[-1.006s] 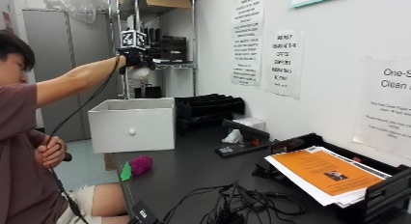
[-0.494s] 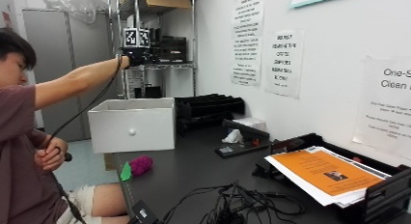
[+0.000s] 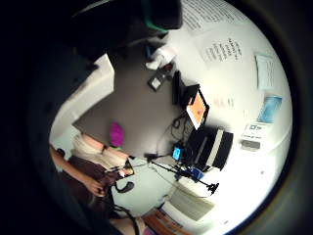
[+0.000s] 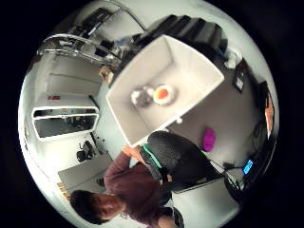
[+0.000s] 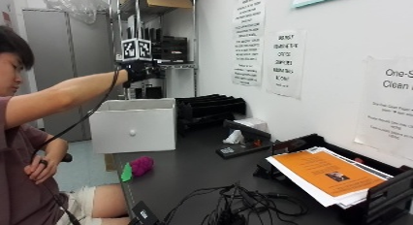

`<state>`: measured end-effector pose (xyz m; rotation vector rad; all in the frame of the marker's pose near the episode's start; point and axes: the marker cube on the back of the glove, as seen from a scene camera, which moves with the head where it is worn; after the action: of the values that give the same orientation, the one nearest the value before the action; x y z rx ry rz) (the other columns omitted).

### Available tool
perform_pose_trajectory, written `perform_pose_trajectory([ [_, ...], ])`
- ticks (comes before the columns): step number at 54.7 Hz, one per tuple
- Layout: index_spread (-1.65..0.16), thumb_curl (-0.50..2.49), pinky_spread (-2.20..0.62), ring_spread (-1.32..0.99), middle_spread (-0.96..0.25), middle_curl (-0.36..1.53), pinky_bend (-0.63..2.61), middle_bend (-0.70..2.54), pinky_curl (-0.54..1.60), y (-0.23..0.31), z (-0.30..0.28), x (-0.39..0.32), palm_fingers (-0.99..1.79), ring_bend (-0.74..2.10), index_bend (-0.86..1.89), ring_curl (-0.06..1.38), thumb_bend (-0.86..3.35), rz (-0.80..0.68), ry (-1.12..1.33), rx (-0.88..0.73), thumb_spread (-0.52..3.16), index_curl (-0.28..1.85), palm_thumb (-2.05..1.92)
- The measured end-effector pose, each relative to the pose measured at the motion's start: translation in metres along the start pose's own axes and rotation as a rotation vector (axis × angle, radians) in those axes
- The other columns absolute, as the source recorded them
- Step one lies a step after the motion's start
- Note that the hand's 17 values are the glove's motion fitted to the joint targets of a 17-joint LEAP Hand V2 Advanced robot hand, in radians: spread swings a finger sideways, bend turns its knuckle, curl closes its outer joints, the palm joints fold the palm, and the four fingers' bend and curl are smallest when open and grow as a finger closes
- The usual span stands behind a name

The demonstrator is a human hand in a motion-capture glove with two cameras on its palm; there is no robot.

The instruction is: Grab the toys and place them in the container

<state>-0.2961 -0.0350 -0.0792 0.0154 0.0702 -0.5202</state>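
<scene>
In the outside view my gloved right hand (image 5: 139, 72) hangs in the air above the white container (image 5: 132, 133), arm stretched out, and it holds nothing that I can see. The thumb side palm view looks straight down into the container (image 4: 199, 61), where an orange and white toy (image 4: 163, 93) and a grey toy (image 4: 140, 97) lie on the bottom. A pink fuzzy toy (image 5: 140, 165) lies on the dark table near its front edge, beside a small green piece (image 5: 126, 173). The same pink toy (image 4: 208, 139) (image 3: 116, 134) shows in both palm views.
Black stacked trays (image 5: 210, 108) stand behind the container by the wall. A tissue and small stand (image 5: 237, 138) sit mid-table. A tray with an orange sheet (image 5: 323, 174) and a tangle of cables (image 5: 239, 205) are at the near right. The person's bare hand (image 5: 42, 167) rests by their lap.
My gloved hand has come down a little over the container. The container and the pink toy have not moved.
</scene>
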Motion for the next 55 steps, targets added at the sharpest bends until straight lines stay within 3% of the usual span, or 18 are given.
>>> perform_pose_trajectory([
  [8,-0.24,0.33,0.08,0.08,0.05,0.15,1.03,0.07,0.37,0.038,0.092,0.026,-0.41,0.24,0.01,0.37,-0.04,0.001,0.025,-0.073,1.12,0.08,-0.03],
  [18,-0.24,0.31,0.09,0.09,0.06,0.14,1.05,0.07,0.37,0.068,0.228,0.054,-0.40,0.24,0.01,0.38,-0.05,0.076,-0.129,-0.192,1.12,0.07,-0.05],
  [25,-0.23,0.30,0.08,0.09,0.07,0.15,1.06,0.11,0.37,0.070,0.285,0.051,-0.34,0.29,-0.01,0.39,-0.05,0.143,-0.216,-0.145,1.12,0.05,-0.05],
  [38,-0.13,0.28,0.01,0.01,0.10,0.26,1.18,0.35,0.39,0.066,0.334,0.031,-0.02,0.82,-0.09,0.52,-0.04,0.284,-0.105,-0.179,1.14,-0.02,-0.04],
  [43,-0.10,0.28,-0.09,-0.07,0.07,0.33,1.25,0.52,0.40,0.064,0.337,0.024,0.07,0.96,-0.03,0.56,-0.02,0.328,-0.054,-0.079,1.18,-0.01,-0.02],
  [51,-0.08,0.28,-0.28,-0.24,-0.04,0.41,1.36,0.74,0.40,0.060,0.336,0.015,0.64,1.22,0.14,0.59,0.03,0.346,0.071,0.056,1.34,0.01,0.06],
  [52,-0.08,0.29,-0.29,-0.24,-0.05,0.41,1.37,0.73,0.41,0.060,0.335,0.016,0.59,1.21,0.10,0.58,0.03,0.342,0.078,0.065,1.34,0.01,0.06],
  [55,-0.10,0.28,-0.32,-0.27,-0.09,0.45,1.32,0.80,0.41,0.057,0.335,0.018,0.78,1.26,0.18,0.60,0.06,0.325,0.073,0.093,1.44,0.03,0.10],
])
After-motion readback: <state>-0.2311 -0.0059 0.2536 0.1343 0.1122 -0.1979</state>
